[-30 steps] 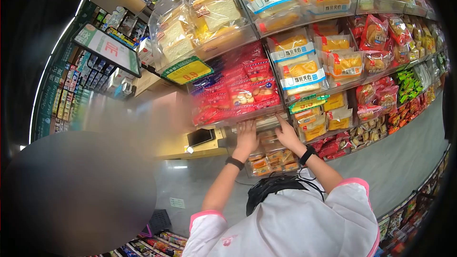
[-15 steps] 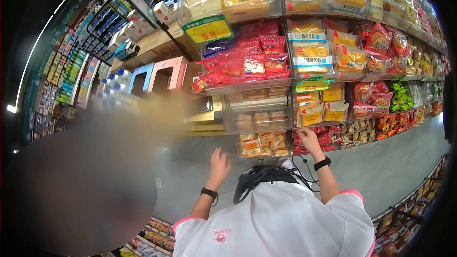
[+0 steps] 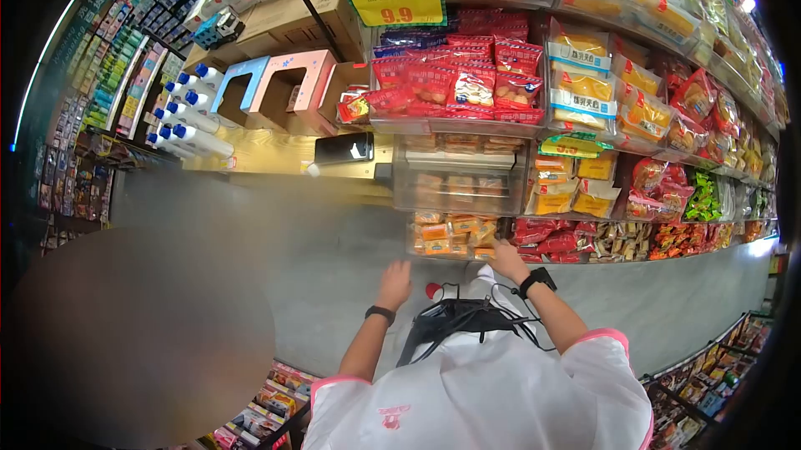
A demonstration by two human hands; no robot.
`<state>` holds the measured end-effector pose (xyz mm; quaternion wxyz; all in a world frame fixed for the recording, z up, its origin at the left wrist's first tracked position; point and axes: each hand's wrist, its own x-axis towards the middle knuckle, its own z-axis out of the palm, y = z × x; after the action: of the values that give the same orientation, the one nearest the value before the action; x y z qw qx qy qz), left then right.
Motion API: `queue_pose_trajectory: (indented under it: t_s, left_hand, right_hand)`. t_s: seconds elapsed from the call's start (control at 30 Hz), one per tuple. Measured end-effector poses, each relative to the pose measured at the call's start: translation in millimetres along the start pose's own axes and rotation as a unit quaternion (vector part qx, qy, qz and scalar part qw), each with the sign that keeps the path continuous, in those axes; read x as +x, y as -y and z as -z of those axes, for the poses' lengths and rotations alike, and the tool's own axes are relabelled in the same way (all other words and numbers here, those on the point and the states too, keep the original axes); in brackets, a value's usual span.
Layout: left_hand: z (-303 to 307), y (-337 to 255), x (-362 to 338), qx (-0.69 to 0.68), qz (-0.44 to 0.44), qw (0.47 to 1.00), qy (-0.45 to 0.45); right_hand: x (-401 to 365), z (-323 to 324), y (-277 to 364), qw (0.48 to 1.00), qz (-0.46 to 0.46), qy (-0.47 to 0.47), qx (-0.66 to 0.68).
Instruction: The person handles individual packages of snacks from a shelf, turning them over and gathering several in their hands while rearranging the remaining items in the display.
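My right hand [image 3: 508, 261] is at the front edge of the lowest bin row, between orange-wrapped small cakes [image 3: 450, 236] and red snack packs [image 3: 557, 233]. Its fingers bend away from me, so I cannot see whether they grip anything. My left hand [image 3: 395, 283] hangs over the grey floor, left of the right hand, with its fingers curled together and no object showing in it. Both wrists wear black bands. Between the hands, a black waist bag [image 3: 457, 314] with loose cables sits against my white shirt.
Above the bins are red biscuit bags [image 3: 474, 83], packaged bread [image 3: 581, 95] and a yellow price sign [image 3: 398, 6]. Left stand white bottles with blue caps [image 3: 193, 140], cardboard display boxes [image 3: 288, 87] and a phone-like black device [image 3: 344, 148] on a wooden shelf. A blurred shape covers the lower left.
My right hand has moved left along the bin edge, from the red packs toward the orange ones. My left hand's fingers have curled in. The view has shifted, showing more shelf at left.
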<state>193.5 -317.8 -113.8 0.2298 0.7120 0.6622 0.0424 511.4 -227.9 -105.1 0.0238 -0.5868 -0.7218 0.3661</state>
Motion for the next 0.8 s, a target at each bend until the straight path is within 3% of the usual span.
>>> queue_pose_trajectory:
  t_s: [0.1,0.2,0.37,0.47,0.57,0.67,0.8]
  left_hand:
    - [-3,-20,23,0.008,-0.006,1.0,0.024]
    - [0,-47,38,0.012,0.0,1.0,0.025]
    - [-6,-66,64,0.12,-0.028,0.991,0.048]
    - [-34,-59,77,0.18,-0.065,0.981,0.003]
    - [-45,-64,93,0.157,-0.052,0.986,0.014]
    - [-68,-60,105,0.233,-0.067,0.967,0.074]
    - [-76,-61,123,0.195,-0.054,0.976,0.075]
  right_hand:
    - [19,1,15,0.966,0.157,-0.033,-0.202]
    - [39,-15,16,0.913,0.272,-0.069,-0.296]
    - [72,-46,1,0.907,0.287,-0.024,-0.307]
    - [80,-38,4,0.915,0.27,0.02,-0.299]
    - [92,-46,-16,0.919,0.317,0.003,-0.236]
    - [93,-60,-33,0.943,0.287,0.048,-0.163]
    - [98,-78,-41,0.946,0.261,-0.008,-0.191]
